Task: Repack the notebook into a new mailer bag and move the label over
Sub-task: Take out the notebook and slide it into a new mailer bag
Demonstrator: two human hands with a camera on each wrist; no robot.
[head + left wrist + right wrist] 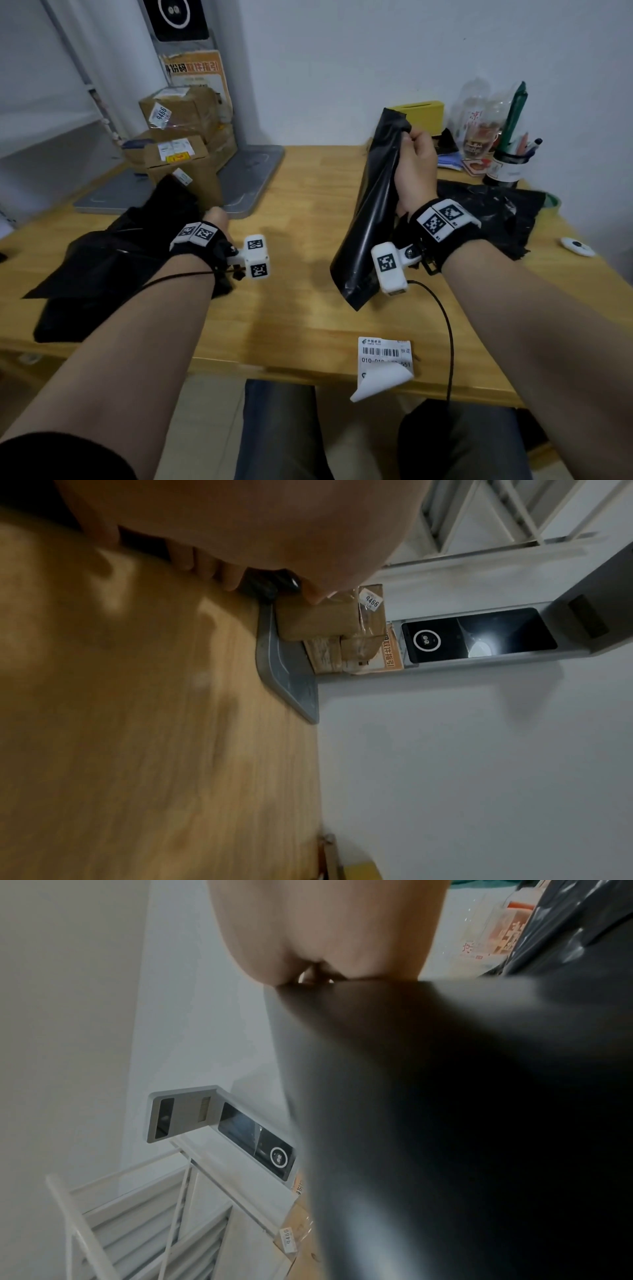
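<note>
My right hand (416, 161) grips the top edge of a smooth black mailer bag (373, 212) and holds it upright above the table's right half; up close the bag (445, 1096) hangs from the curled fingers (325, 934). My left hand (215, 219) lies at the far edge of a crumpled black bag (113, 260) on the left, with a bit of black plastic (270, 585) pinched between fingers and thumb. A flat dark shape (65, 323) lies under that pile; I cannot tell if it is the notebook. The white shipping label (385, 359) lies at the front edge, its lower corner curling over.
A torn black bag (486, 212) lies flat at the back right, beside a pen holder (510, 168), a plastic bottle (476, 116) and a yellow box (423, 114). Cardboard parcels (178, 137) stand on a grey scanner base (253, 171) at the back left. A small white device (577, 246) sits far right.
</note>
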